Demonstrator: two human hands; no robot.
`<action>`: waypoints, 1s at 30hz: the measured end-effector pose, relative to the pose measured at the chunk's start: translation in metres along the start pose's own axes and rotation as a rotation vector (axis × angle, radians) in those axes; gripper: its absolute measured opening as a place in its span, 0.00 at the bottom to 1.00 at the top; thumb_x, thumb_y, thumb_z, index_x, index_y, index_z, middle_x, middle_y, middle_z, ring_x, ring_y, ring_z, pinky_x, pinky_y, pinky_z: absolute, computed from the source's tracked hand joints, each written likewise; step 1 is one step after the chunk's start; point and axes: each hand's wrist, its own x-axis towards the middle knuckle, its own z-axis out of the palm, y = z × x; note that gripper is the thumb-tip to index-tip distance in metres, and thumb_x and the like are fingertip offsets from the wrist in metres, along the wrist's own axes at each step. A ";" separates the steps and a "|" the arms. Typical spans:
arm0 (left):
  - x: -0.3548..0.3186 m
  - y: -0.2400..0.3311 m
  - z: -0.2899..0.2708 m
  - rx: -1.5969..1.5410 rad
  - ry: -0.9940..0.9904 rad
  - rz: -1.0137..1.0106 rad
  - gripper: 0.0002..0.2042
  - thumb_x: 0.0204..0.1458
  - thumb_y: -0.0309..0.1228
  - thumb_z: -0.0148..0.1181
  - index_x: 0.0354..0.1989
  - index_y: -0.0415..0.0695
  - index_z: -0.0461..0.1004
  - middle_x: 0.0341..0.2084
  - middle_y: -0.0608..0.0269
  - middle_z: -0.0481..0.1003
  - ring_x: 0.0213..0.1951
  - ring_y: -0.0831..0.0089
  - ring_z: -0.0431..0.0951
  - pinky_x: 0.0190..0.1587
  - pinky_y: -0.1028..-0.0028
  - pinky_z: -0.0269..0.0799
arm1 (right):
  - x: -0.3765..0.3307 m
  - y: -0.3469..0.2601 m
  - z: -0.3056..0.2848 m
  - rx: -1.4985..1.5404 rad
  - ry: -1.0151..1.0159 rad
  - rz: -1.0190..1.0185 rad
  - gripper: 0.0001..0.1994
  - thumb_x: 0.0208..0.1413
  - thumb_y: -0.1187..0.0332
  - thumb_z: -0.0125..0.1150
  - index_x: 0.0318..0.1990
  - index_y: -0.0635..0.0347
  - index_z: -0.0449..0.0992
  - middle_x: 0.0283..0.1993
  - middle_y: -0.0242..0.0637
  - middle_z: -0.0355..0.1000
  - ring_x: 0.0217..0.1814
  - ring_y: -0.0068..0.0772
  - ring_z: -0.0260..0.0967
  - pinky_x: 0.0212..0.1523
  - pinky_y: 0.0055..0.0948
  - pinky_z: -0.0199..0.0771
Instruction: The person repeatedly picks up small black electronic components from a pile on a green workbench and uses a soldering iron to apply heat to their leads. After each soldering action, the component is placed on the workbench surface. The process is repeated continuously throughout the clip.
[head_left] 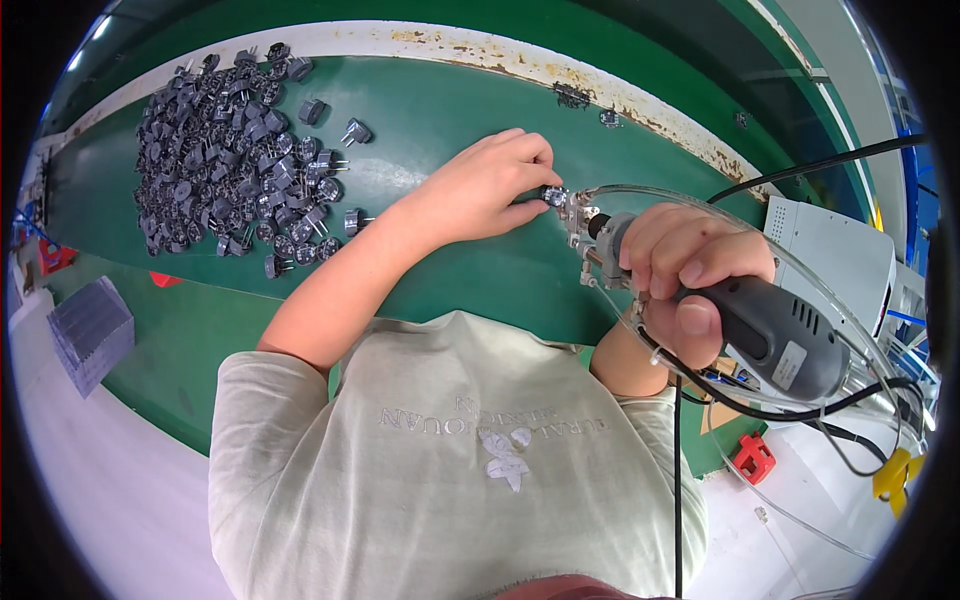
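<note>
Between thumb and fingers, my left hand (490,190) pinches a small dark plug part (552,195) over the green bench, most of it hidden by the fingers. My right hand (690,270) is wrapped round a dark grey electric screwdriver (775,335), held tilted with its body toward the lower right. The metal screw-feeding head (592,235) at the tool's front meets the plug part or stops just short of it; I cannot tell which. A clear feed tube (690,195) runs from that head. Left of my forearm lies a big heap of dark plug parts with metal pins (225,160).
Loose plug parts (356,132) lie beside the heap. A worn white rail (430,42) edges the green bench (420,110) at the back. On the right stand a white machine (830,250), cables (820,165) and a red plastic piece (754,458). A grey box (92,335) sits lower left.
</note>
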 end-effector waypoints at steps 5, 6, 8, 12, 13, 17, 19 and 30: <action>0.000 0.001 0.000 0.010 -0.017 -0.008 0.15 0.47 0.25 0.71 0.46 0.39 0.82 0.43 0.59 0.76 0.49 0.56 0.76 0.53 0.61 0.74 | 0.006 0.002 0.001 -0.011 -0.072 0.025 0.12 0.57 0.69 0.69 0.37 0.60 0.69 0.21 0.35 0.68 0.18 0.31 0.66 0.23 0.34 0.72; 0.000 0.001 0.000 0.013 -0.022 -0.009 0.15 0.48 0.25 0.71 0.46 0.39 0.82 0.43 0.58 0.76 0.49 0.56 0.76 0.53 0.61 0.74 | 0.006 0.003 0.002 0.005 -0.081 0.030 0.11 0.55 0.72 0.69 0.37 0.61 0.69 0.21 0.36 0.69 0.19 0.31 0.66 0.23 0.33 0.71; 0.000 -0.001 0.000 0.004 -0.024 -0.002 0.15 0.48 0.25 0.71 0.46 0.39 0.82 0.44 0.58 0.76 0.49 0.55 0.76 0.54 0.61 0.74 | 0.005 0.009 0.005 0.059 -0.080 0.036 0.13 0.48 0.79 0.70 0.36 0.63 0.70 0.23 0.38 0.71 0.21 0.32 0.67 0.25 0.31 0.70; 0.003 0.004 -0.001 0.002 -0.012 0.000 0.14 0.49 0.26 0.71 0.46 0.40 0.83 0.44 0.57 0.76 0.48 0.54 0.76 0.53 0.60 0.74 | -0.001 0.006 0.002 0.146 0.012 0.019 0.15 0.49 0.77 0.75 0.39 0.64 0.72 0.25 0.37 0.71 0.23 0.33 0.68 0.27 0.32 0.70; 0.001 0.005 -0.004 0.031 -0.020 0.007 0.13 0.49 0.27 0.71 0.44 0.40 0.83 0.44 0.57 0.77 0.48 0.54 0.77 0.53 0.60 0.74 | 0.000 -0.001 0.003 0.090 0.059 -0.035 0.19 0.62 0.56 0.73 0.41 0.59 0.70 0.22 0.30 0.68 0.19 0.29 0.66 0.23 0.33 0.71; 0.016 0.008 -0.044 0.212 -0.029 -0.076 0.12 0.50 0.33 0.72 0.42 0.44 0.85 0.43 0.58 0.79 0.49 0.55 0.79 0.52 0.59 0.75 | -0.001 -0.029 -0.024 0.212 0.081 -0.238 0.21 0.62 0.55 0.74 0.42 0.62 0.71 0.25 0.33 0.72 0.21 0.33 0.70 0.24 0.35 0.74; 0.043 -0.006 -0.063 0.390 0.139 -0.159 0.14 0.51 0.36 0.71 0.44 0.44 0.84 0.43 0.57 0.79 0.49 0.53 0.78 0.54 0.57 0.75 | -0.005 -0.028 -0.027 0.190 0.081 -0.259 0.20 0.62 0.56 0.74 0.41 0.62 0.71 0.25 0.33 0.72 0.20 0.33 0.69 0.23 0.35 0.74; -0.019 0.027 -0.136 0.662 -0.087 -0.480 0.17 0.47 0.30 0.68 0.47 0.43 0.82 0.48 0.54 0.79 0.53 0.50 0.77 0.57 0.53 0.73 | -0.020 -0.013 -0.035 0.114 0.190 -0.187 0.25 0.54 0.57 0.82 0.43 0.64 0.71 0.24 0.37 0.73 0.21 0.33 0.70 0.25 0.36 0.75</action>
